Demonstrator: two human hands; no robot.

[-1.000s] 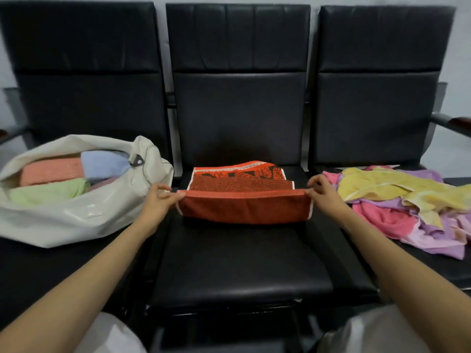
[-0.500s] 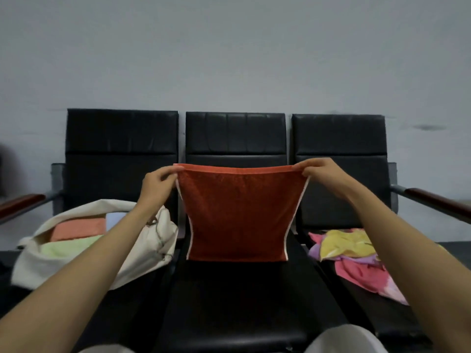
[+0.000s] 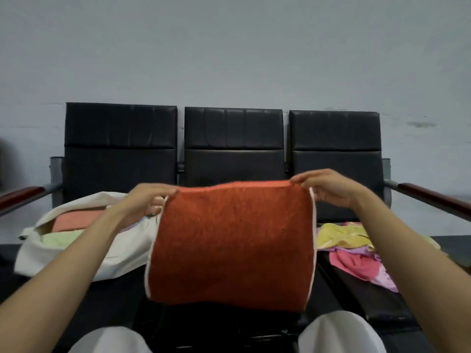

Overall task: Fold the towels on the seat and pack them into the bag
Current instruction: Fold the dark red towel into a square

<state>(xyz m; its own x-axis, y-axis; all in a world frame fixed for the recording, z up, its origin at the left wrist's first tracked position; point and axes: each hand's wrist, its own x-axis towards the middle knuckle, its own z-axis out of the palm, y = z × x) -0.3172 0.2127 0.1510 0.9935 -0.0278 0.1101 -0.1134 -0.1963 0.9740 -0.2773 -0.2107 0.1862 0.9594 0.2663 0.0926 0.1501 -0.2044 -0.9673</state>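
Pinching the orange towel (image 3: 232, 245) by its top corners, left hand (image 3: 146, 200) and right hand (image 3: 328, 188).

One view only, worn on the head. It faces forward, slightly downward, square onto three black chairs (image 3: 234, 138) against the far wall (image 3: 229, 47). Range is close: left hand (image 3: 150, 200) and right hand (image 3: 328, 187) reach in from the near corners, red towel (image 3: 232, 245) centred.

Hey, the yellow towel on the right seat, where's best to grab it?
Pinch a raised fold of the yellow towel from above: it lies crumpled atop the towel pile, so its bunched top is likely the freest hold.
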